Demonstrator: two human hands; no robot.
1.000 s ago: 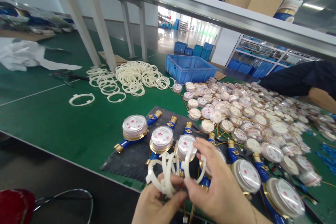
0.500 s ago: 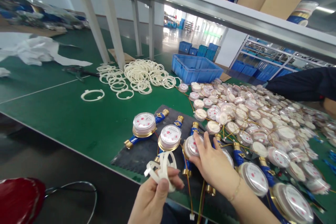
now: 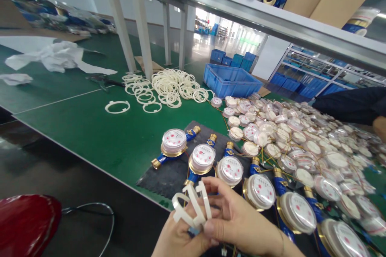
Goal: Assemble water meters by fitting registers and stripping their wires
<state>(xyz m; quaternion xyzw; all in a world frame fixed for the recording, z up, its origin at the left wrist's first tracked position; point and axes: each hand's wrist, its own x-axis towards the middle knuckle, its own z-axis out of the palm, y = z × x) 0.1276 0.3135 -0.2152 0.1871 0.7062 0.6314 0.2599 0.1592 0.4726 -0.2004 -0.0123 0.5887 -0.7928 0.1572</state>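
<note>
My left hand (image 3: 177, 237) holds a small bunch of cream plastic rings (image 3: 193, 208) near the bench's front edge. My right hand (image 3: 241, 221) has its fingers closed on the same bunch from the right. Just behind my hands, a row of blue and brass water meters (image 3: 201, 158) with white dials lies on a dark mat (image 3: 169, 174). The third meter (image 3: 229, 168) sits right above my fingers.
A heap of loose cream rings (image 3: 169, 86) lies at the back, with one ring (image 3: 117, 107) apart on the green bench (image 3: 90, 128). Many meter dial units (image 3: 289, 136) with wires pile at right. A blue crate (image 3: 230, 80) stands behind. Another person's dark sleeve (image 3: 352, 106) reaches in from the right.
My right hand left the third meter's dial and came back to the rings in my left hand. The view has shifted left and down a little.
</note>
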